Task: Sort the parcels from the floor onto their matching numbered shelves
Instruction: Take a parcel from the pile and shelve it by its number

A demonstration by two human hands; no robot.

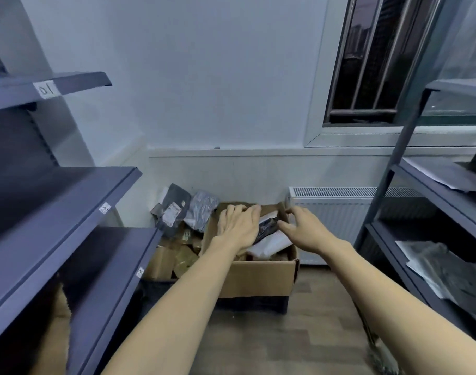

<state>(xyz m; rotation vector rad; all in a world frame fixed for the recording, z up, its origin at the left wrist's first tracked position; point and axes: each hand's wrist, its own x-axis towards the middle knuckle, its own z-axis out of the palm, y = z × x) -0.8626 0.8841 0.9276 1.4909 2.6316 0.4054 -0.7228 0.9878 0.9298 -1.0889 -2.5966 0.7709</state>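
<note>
Head view | both hands over cardboard box (258, 277) at 6 o'clock | left hand (238, 226) flat, fingers released | right hand (303, 228) fingers released, nearing dark parcel (268, 226) | pinch one parcel only, lift clear, read label first

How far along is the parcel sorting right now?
Early, by the look of it. Done: a few flat parcels lie on the right-hand shelves. In hand: both hands reach into the open cardboard box, the left hand and right hand on either side of a dark parcel, not yet gripping it. Left: that box holds more, and a pile of bags and cartons sits beside it; the visible parts of the left shelves look bare.
</note>
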